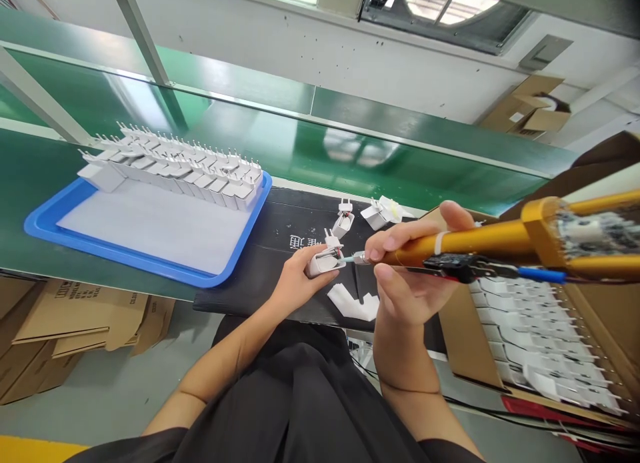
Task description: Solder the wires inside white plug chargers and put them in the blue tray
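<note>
- a green bench (30, 163) crosses the frame
- on it, left of centre, a blue tray (125, 261)
- at centre, a black mat (265, 249)
- on the mat: an open white plug housing (343, 223), white pieces (379, 213) to its right, white padding (347, 303) lower down

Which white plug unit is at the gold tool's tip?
The unit held in the left hand, open side toward the tool. No hand holds those on the black mat, in the blue tray or in the carton.
</note>
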`<state>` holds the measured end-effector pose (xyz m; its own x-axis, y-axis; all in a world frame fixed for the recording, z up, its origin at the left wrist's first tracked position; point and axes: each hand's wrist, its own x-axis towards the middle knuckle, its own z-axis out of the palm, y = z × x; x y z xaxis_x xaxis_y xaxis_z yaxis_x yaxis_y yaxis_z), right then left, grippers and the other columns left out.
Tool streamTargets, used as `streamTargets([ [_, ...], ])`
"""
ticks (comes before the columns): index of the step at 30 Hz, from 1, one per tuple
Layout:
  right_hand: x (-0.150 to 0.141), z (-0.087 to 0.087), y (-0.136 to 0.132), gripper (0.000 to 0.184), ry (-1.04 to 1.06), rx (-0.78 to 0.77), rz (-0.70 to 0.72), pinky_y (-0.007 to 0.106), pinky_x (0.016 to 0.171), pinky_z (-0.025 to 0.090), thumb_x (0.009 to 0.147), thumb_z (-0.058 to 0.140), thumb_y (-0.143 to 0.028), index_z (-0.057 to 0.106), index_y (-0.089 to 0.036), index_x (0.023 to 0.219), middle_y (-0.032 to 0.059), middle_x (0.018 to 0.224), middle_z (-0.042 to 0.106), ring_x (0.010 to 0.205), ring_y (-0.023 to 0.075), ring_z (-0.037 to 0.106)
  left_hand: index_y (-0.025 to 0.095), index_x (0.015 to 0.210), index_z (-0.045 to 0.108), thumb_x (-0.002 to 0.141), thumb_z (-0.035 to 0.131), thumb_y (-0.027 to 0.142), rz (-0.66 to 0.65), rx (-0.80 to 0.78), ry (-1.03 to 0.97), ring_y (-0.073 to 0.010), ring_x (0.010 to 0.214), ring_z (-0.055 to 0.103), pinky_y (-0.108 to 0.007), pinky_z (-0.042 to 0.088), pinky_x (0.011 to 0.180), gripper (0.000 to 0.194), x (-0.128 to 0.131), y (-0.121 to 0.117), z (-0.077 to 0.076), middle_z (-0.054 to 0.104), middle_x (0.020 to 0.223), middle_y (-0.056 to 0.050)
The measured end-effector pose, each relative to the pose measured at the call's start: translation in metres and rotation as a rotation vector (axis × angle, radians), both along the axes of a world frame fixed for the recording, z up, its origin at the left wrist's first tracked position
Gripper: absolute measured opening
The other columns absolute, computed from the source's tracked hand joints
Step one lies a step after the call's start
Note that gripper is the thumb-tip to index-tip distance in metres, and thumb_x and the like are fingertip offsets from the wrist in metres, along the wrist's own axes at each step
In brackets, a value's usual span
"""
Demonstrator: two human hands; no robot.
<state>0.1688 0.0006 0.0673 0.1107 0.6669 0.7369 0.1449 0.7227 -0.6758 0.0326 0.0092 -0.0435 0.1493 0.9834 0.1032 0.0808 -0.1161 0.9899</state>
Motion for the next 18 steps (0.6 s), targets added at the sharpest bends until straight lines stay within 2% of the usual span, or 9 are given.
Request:
streamTargets([
  [5, -0.006, 0.004, -0.005, 0.060, 0.027, -0.030, 0.045, 0.036, 0.057, 0.055, 0.079, 0.071, -0.030, 0.050, -0.040, 0.134, 0.0016, 0.086, 0.055, 0.065, 0.0162, 0.054, 0.017, 0.123, 0.064, 0.075, 0.081, 0.033, -0.082, -0.086, -0.190, -0.0252, 0.109, 0.069, -0.038, 0.054, 0.099, 0.053, 0.009, 0.003, -0.009, 0.072, 0.120, -0.009],
  [9, -0.010, 0.006, -0.006, 0.060, 0.004, -0.028, 0.062, 0.037, 0.058, 0.057, 0.080, 0.070, -0.032, 0.047, -0.039, 0.135, 0.0016, 0.087, 0.055, 0.065, 0.0160, 0.055, 0.018, 0.125, 0.062, 0.076, 0.080, 0.036, -0.129, -0.027, -0.238, -0.0248, 0.109, 0.068, -0.035, 0.054, 0.097, 0.055, 0.016, 0.004, -0.009, 0.072, 0.118, -0.009],
  [18, -0.011, 0.007, -0.002, 0.059, 0.037, 0.015, 0.110, 0.034, 0.056, 0.056, 0.079, 0.071, -0.029, 0.050, -0.038, 0.134, 0.0003, 0.085, 0.056, 0.063, 0.0139, 0.054, 0.018, 0.115, 0.061, 0.074, 0.082, 0.044, -0.120, 0.060, -0.296, -0.0213, 0.097, 0.067, -0.031, 0.054, 0.089, 0.053, 0.028, 0.006, -0.007, 0.070, 0.103, -0.006],
])
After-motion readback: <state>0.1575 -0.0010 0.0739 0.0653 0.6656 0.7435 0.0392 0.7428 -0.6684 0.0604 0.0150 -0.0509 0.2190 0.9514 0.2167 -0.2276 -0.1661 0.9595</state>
